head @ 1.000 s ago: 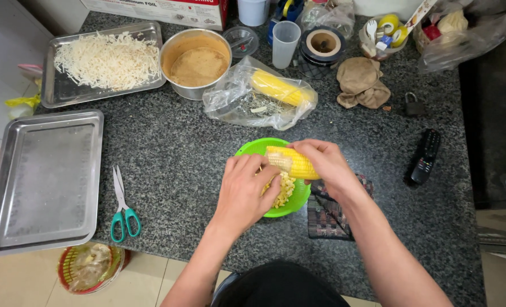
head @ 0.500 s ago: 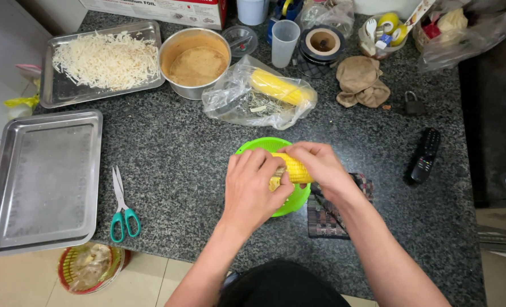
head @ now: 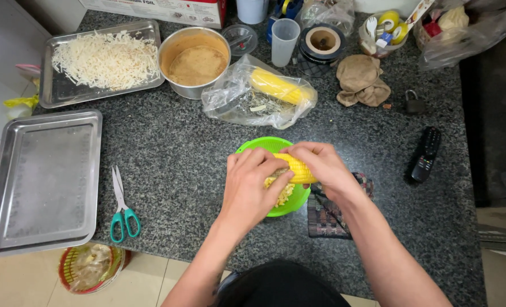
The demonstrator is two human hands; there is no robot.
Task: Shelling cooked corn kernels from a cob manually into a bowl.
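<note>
Both hands are working at frame center, over the green bowl (head: 264,145). Left hand (head: 253,185) and right hand (head: 321,165) are both closing around the corn cob (head: 297,169), which is lying roughly level across the bowl; loose kernels (head: 284,194) are sitting in the bowl under it.

Bowl is sitting well in from the counter's (head: 184,159) near edge. A dark patterned cloth (head: 327,222) is lying just right of the bowl, under the right wrist.

Open granite is lying left of the bowl, out to the scissors (head: 122,207) at lower left. Empty steel tray (head: 42,182) is overhanging the counter's left edge.

Upper center: bagged corn cob (head: 278,86) is sitting near the bowl's far rim, metal pot (head: 196,57) beside the bag. Tray of shredded cheese (head: 102,57) is at upper left. Remote (head: 424,153) is lying at right, well apart from the hands.
</note>
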